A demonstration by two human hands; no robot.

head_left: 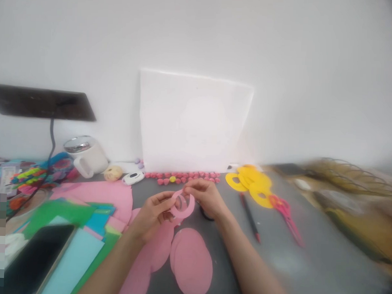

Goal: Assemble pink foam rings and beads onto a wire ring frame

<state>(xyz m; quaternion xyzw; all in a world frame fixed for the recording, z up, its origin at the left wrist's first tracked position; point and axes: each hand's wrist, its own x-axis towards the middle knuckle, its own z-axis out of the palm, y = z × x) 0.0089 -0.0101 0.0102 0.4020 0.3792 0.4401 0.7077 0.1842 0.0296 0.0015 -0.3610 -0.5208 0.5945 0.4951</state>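
Left hand [153, 213] pinches the ring [185, 214] at nine o'clock, right hand [210, 200] at twelve; keep each grip light, without tugging, lest it crease.

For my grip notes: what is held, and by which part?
A pink paper ring: the left hand holds its left edge, the right hand its upper edge.

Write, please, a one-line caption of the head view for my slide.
The left hand and right hand hold a pink ring over the grey table, where pink discs lie.
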